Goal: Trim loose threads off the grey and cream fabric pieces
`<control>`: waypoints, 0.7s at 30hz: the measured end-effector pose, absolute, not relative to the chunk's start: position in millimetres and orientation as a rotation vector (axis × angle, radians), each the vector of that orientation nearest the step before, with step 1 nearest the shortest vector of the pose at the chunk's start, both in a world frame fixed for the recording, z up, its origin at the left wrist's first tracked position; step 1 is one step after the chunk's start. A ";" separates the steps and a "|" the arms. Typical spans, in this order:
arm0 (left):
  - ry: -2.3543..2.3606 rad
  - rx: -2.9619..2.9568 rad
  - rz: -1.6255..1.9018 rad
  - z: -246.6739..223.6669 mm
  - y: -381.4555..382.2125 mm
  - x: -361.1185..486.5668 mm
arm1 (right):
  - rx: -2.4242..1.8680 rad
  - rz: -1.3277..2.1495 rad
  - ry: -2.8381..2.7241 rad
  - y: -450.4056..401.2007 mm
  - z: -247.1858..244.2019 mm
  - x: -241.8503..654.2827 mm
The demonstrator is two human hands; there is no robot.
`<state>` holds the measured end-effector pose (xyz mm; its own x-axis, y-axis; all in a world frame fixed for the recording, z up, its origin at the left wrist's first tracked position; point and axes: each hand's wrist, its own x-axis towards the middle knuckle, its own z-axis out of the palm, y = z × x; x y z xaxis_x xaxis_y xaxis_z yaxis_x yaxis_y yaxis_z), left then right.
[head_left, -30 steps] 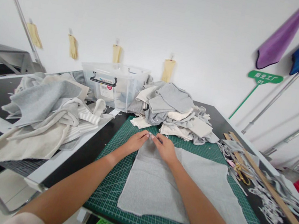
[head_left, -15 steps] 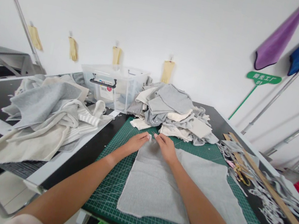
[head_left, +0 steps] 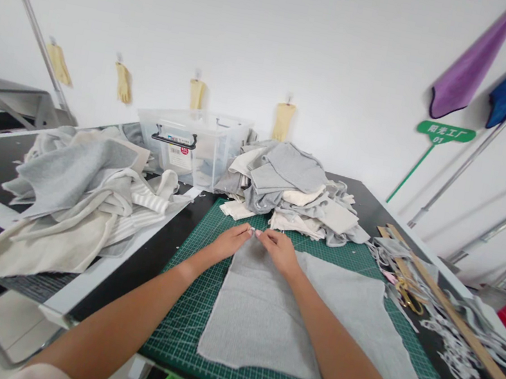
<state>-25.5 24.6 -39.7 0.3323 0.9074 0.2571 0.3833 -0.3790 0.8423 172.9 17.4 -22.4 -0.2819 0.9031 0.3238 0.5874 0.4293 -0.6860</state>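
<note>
At far left, a loose pile of grey, cream and striped fabric pieces (head_left: 70, 173) lies on the black table (head_left: 151, 250) with white edging, in front of a clear plastic bin with a black handle (head_left: 212, 143). The left hand (head_left: 233, 239) is closed in a pinch at the upper left corner of a light-grey knitted fabric panel (head_left: 259, 321), which lies mostly flat on a green gridded cutting mat (head_left: 187, 325). The right hand (head_left: 281, 253) is pinched closed just beside it on the same edge; whether anything besides fabric sits between the fingertips is too small to tell. Beyond the hands is a mixed fabric heap (head_left: 290, 170); at right lie gold-handled scissors (head_left: 410, 300) among pale trimmings (head_left: 450, 348). Likely faults: uneven pull between the pinches could stretch or fray the knit; a loose pinch could let the edge slip. Compared with the preceding frame, the right fingertips are closer to the left; the panel's spread is unchanged.
</note>
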 end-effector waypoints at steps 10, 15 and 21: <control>1.117 1.920 0.946 -39.7 25.1 -25.2 | -1.213 0.519 -2.040 14.4 -23.2 171.2; 1.108 1.908 0.956 -38.7 24.1 -25.1 | -1.233 0.515 -2.062 13.8 -22.1 169.0; 1.112 1.854 0.952 -42.4 25.4 -25.3 | -1.232 0.513 -2.070 13.4 -21.6 168.2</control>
<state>-25.3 25.4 -42.4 0.3431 0.9154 0.2105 0.3493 -0.3323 0.8761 168.2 13.4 -21.6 -0.3338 0.8782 0.3425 0.6169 0.4783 -0.6250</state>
